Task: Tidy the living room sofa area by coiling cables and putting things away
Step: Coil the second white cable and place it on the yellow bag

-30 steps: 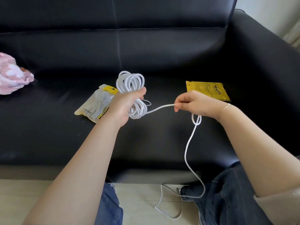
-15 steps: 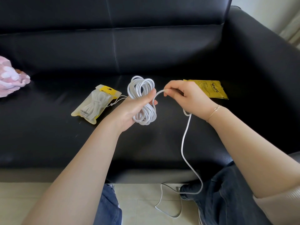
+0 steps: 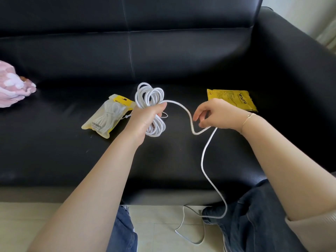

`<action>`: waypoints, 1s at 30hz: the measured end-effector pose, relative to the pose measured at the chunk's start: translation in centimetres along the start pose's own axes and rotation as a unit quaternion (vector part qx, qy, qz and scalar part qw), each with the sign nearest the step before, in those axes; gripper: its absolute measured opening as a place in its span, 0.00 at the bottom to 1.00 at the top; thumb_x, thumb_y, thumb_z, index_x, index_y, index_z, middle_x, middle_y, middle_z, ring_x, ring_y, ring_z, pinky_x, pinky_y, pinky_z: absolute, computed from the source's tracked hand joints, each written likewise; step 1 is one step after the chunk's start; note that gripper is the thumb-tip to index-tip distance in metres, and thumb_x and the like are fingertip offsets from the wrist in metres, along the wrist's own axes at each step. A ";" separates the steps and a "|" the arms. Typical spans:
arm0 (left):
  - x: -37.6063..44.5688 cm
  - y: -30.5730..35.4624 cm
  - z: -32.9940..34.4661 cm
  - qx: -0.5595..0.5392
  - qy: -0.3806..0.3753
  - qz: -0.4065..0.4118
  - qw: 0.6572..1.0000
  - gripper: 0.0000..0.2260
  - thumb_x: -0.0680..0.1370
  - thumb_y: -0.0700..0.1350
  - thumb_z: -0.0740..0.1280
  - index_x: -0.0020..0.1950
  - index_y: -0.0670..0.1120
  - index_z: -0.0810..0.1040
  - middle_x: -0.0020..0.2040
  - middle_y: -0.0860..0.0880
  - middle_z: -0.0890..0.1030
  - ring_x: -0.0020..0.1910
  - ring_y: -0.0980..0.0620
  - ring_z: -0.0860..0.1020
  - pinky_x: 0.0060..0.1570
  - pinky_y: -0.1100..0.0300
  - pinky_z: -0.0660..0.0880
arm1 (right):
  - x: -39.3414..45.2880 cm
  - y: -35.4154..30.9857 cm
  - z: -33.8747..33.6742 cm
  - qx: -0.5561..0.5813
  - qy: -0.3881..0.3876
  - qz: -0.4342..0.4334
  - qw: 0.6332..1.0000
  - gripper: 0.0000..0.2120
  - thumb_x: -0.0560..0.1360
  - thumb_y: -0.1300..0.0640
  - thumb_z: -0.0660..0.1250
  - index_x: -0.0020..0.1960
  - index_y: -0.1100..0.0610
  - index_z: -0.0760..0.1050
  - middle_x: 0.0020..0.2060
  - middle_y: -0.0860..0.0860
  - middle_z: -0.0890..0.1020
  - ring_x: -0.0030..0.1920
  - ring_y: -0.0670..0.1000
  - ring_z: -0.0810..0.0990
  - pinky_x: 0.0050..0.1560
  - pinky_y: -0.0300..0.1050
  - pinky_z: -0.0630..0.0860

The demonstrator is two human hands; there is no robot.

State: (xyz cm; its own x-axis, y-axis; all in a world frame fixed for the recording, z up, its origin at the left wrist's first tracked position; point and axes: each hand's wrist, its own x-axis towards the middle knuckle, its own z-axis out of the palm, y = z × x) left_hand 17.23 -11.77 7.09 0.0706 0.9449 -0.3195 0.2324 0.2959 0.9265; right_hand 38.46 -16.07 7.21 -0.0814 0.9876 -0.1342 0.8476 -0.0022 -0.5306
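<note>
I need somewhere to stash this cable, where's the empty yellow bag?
The yellow bag lies flat on the sofa seat, just beyond the right hand.

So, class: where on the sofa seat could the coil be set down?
Bare seat lies in front of the coil, between the forearms; also between the pink cloth and clear packet. Crowded around both hands and the yellow packet.

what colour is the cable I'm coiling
White; the coiled cable shows clearly against the black sofa in the head view.

white cable (image 3: 150,106) part-coiled, loose tail trailing to floor
</note>
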 end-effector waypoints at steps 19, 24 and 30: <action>-0.4 0.1 0.7 0.075 -0.001 0.003 0.997 0.18 0.77 0.62 0.64 0.45 0.48 0.80 0.48 0.47 0.84 0.51 0.46 0.82 0.54 0.51 0.78 | 0.2 -2.6 2.7 0.205 -0.079 0.031 0.975 0.11 0.80 0.49 0.63 0.53 0.53 0.80 0.46 0.51 0.84 0.42 0.51 0.83 0.38 0.40 0.81; -0.2 0.1 0.5 0.046 -0.031 -0.020 0.998 0.17 0.77 0.61 0.66 0.42 0.47 0.79 0.41 0.48 0.83 0.44 0.47 0.82 0.56 0.48 0.78 | 0.6 -3.2 1.7 0.417 0.018 0.096 0.904 0.14 0.81 0.57 0.61 0.39 0.59 0.77 0.42 0.55 0.85 0.47 0.54 0.85 0.54 0.46 0.81; 0.3 0.6 -0.1 -0.151 -0.018 -0.082 0.985 0.11 0.77 0.52 0.70 0.44 0.44 0.78 0.38 0.49 0.80 0.38 0.53 0.83 0.53 0.53 0.80 | 0.4 -1.3 -0.7 0.785 -0.111 0.129 0.596 0.14 0.78 0.56 0.60 0.33 0.55 0.67 0.26 0.45 0.58 0.22 0.44 0.60 0.27 0.34 0.66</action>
State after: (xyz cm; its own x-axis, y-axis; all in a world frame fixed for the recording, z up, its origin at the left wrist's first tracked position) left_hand 17.26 -11.28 7.59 0.0908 0.8768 -0.4721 -0.0553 0.4778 0.8767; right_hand 37.76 -15.60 8.45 -0.2695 0.8782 -0.3951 -0.6730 -0.4653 -0.5750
